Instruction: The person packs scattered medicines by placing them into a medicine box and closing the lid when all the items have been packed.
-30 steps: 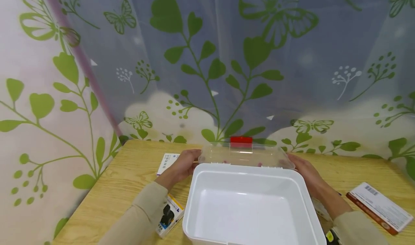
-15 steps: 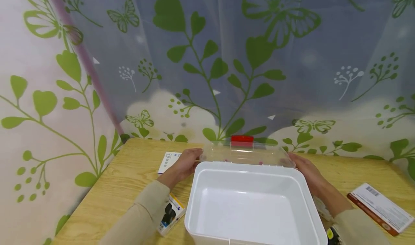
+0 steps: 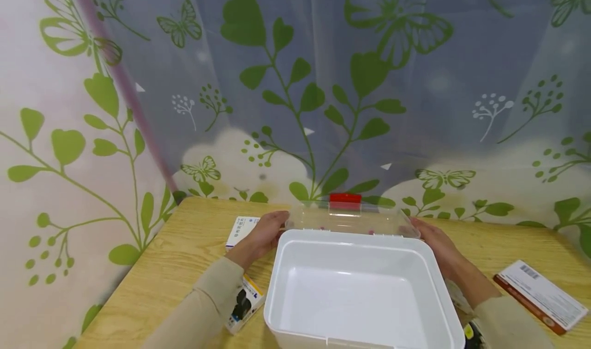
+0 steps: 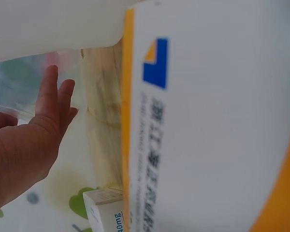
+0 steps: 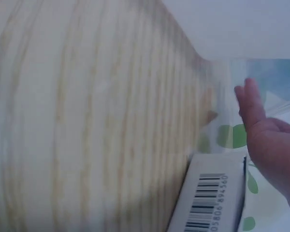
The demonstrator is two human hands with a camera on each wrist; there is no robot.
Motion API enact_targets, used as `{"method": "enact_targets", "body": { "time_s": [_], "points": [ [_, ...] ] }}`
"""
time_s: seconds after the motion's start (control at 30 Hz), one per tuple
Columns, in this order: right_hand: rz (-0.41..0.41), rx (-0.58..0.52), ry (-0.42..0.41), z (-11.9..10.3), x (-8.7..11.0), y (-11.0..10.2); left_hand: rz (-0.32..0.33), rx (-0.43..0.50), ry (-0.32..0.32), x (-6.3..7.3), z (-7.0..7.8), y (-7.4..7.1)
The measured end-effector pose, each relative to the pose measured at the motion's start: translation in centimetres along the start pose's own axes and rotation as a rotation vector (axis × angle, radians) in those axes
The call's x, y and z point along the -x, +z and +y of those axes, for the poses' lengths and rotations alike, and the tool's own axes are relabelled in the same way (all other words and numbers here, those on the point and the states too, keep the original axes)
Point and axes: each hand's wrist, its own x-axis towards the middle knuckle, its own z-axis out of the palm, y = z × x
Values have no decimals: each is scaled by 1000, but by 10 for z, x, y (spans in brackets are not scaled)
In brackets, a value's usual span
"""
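White rectangular plastic box point(image 3: 355, 297), viewed by me over the remote feed, standing mouth upward on a pale yellow wood-grain table point(image 3: 157, 282). Beyond my fingers, a blue-grey fabric backdrop point(image 3: 411, 118) printed with green leaves and butterflies rises past the table's far edge; a whitish fabric panel point(image 3: 37, 77) with similar print closes the side to the left of my left fingers.

Partly concealed: a white carton with dark print point(image 3: 240, 230), just to the left of my left fingers, runs behind that hand. A white-and-orange carton with a black picture point(image 3: 244, 307), nearer the body than those fingers, is overlapped by the beige left sleeve point(image 3: 203, 297). A black-and-yellow object point(image 3: 470, 333), nearer the body than my right fingers, is mostly covered, and I cannot identify it. The box's near wall is cut off below. A white carton with a brown edge point(image 3: 540, 295) lies well apart, to the right of my right fingers.

The box lies between my left hand point(image 3: 260, 234) and right hand point(image 3: 440, 246), bodyward of the fingertips. Its transparent plastic lid point(image 3: 304, 218), with a red latch point(image 3: 345, 198), is swung back; my fingers, extended, flank its two ends. Whether they press on it I cannot tell.
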Motion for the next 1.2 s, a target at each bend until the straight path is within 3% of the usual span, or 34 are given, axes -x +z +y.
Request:
{"method": "enact_targets", "body": {
  "time_s": [0.3, 0.47, 0.73, 0.97, 1.2],
  "points": [
    [-14, 13, -50, -11, 11, -6, 2, 37, -40, 6, 2, -4],
    [-42, 65, -112, -23, 27, -12, 25, 53, -72, 18, 6, -8],
    [-53, 129, -140, -40, 54, -18, 35, -211, -36, 48, 11, -14],
    [-80, 193, -118, -46, 84, -17, -12, -233, -14, 85, 22, -10],
    [-117, 162, -91, -37, 107, -15, -112, -233, 11, 115, 17, -10]
  ]
}}
